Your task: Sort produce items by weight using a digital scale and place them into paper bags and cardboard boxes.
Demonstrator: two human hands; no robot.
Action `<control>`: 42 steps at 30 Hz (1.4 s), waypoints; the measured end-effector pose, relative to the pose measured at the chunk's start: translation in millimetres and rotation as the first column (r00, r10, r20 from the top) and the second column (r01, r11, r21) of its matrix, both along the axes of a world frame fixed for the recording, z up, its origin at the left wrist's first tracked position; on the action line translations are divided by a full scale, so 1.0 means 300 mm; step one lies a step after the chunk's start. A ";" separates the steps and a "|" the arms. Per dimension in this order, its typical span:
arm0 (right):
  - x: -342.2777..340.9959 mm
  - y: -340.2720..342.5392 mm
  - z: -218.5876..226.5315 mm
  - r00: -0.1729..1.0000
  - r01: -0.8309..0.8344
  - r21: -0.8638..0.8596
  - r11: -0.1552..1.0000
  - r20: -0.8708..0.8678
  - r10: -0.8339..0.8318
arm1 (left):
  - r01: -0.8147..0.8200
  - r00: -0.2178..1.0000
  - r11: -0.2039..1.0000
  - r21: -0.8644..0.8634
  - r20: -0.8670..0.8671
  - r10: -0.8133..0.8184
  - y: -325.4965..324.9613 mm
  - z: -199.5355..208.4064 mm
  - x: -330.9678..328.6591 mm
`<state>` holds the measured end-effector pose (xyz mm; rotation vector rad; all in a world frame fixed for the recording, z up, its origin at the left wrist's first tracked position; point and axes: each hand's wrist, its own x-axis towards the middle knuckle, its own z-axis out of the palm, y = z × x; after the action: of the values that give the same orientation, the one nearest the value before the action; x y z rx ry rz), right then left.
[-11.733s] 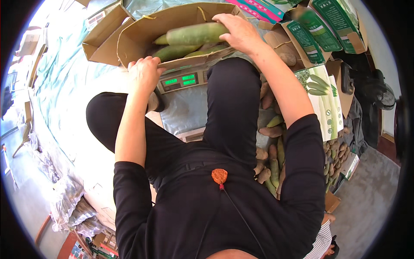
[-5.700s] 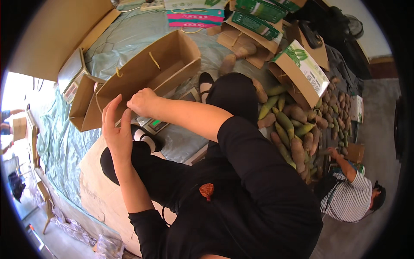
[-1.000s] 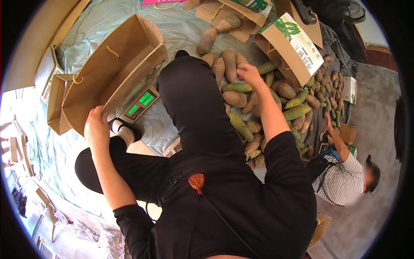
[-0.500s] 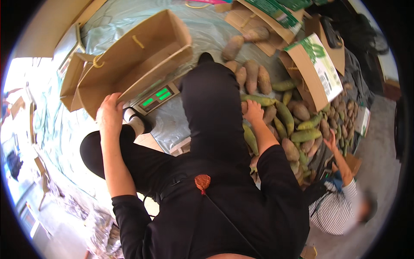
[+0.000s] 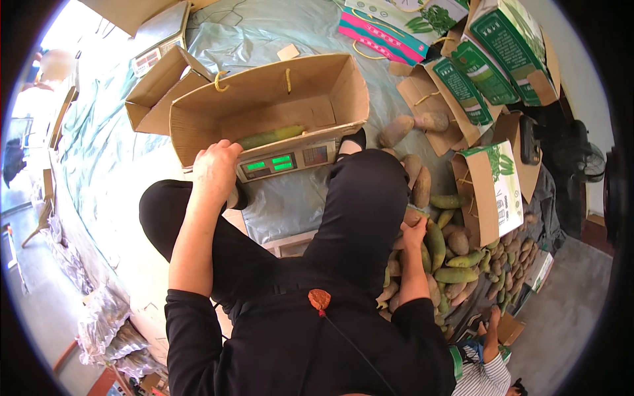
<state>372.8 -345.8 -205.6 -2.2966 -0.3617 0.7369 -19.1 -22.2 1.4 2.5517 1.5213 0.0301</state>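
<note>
An open cardboard box (image 5: 198, 125) rests on a digital scale (image 5: 316, 156) with lit green displays. Inside it lies a long green cucumber-like vegetable (image 5: 271, 136). My left hand (image 5: 214, 173) has its fingers hooked over the box's near rim. To the right of my knee, my right hand (image 5: 412, 235) is closed at the edge of a heap of vegetables. A thick brown-skinned vegetable (image 5: 414, 215) shows at its fingertips. Around it are more green vegetables (image 5: 436, 243) and brown ones (image 5: 421, 186).
A tipped cardboard box (image 5: 475, 191) stands beside the heap. Green printed cartons (image 5: 508, 53) and a pink-and-blue carton (image 5: 383, 34) are at the back. A smaller open box (image 5: 162, 89) adjoins the large one. A co-worker in a striped top (image 5: 485, 376) is at lower right.
The view has shifted, so the box appears farther right and its inside shows the green vegetable. My right hand has drawn closer along the heap and closed. My left hand stays on the rim.
</note>
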 end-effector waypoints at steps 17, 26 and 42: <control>-0.126 0.941 1.059 0.664 -0.724 0.529 0.443 0.362 0.654 | 0.036 0.998 0.999 -0.010 -0.060 -0.036 -0.014 0.010 -0.011; -0.442 1.302 0.707 -0.100 -0.990 -0.138 -0.033 0.512 0.853 | 0.016 1.000 0.998 -0.062 -0.025 -0.017 -0.010 0.038 -0.008; -0.536 1.462 0.402 -0.313 -0.705 -0.638 -0.309 -0.111 0.943 | 0.004 1.000 0.999 -0.043 0.018 -0.003 0.003 0.054 -0.014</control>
<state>212.0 92.8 -85.2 -2.0049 -2.9955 0.9037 -23.2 -21.2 17.7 2.5140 1.4946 0.0188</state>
